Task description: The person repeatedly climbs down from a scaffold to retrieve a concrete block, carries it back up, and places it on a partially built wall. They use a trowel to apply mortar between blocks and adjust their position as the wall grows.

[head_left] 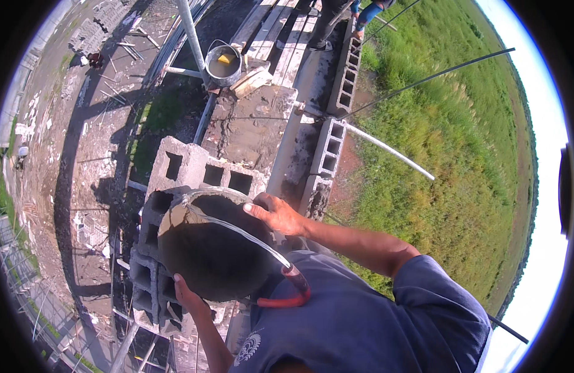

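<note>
A large round bucket (215, 255) is tilted in front of my body, its inside mostly in dark shadow with a sunlit patch at the left; how much it holds I cannot make out. A wire handle with a red sleeve (293, 286) arches over its mouth. My right hand (277, 214) grips the far right rim, thumb on top. At the near left side, my left hand (191, 295) holds the bucket, its fingers partly hidden. Grey hollow concrete blocks (175, 165) are stacked just beyond and left of the bucket.
Ahead, a smaller bucket (223, 65) with a yellow thing inside stands beside a mortar-covered board (250, 121). A row of hollow blocks (329, 146) runs along the right, with metal rods (430, 81) jutting out over grass. Another person's legs (329, 25) are on planks farther off.
</note>
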Demonstrator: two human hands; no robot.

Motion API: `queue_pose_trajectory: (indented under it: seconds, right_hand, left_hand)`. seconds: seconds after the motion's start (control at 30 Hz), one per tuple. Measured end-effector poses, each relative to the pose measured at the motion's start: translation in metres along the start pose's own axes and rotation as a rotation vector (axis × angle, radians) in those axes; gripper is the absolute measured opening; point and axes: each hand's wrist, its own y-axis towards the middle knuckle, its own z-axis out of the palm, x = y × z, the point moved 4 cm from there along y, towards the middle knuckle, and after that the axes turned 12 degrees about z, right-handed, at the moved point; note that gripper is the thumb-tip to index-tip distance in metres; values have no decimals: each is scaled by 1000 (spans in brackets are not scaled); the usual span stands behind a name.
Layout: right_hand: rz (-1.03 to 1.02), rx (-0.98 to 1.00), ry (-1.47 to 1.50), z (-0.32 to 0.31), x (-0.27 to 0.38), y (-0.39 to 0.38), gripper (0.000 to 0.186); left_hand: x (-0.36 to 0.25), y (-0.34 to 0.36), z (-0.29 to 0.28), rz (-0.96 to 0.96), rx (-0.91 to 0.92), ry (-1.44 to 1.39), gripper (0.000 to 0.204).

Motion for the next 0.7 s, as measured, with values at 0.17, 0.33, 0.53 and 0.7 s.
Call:
queue_pose_trajectory:
  seconds: [0.17, 0.33, 0.53, 0.7]
  right_hand:
    - [-49, 23, 126, -1, 7, 4, 84]
    - [48, -75, -146, 1, -3, 12, 82]
    - [18, 103, -88, 1, 7, 17, 68]
    - [73, 205, -182, -13, 18, 12, 72]
  left_hand:
    - [-3, -2, 3, -14, -27, 35, 57]
    - [-4, -4, 4, 36, -48, 125, 54]
    - [1, -3, 1, 48, -63, 146, 49]
    - [3, -8, 0, 71, -179, 134, 54]
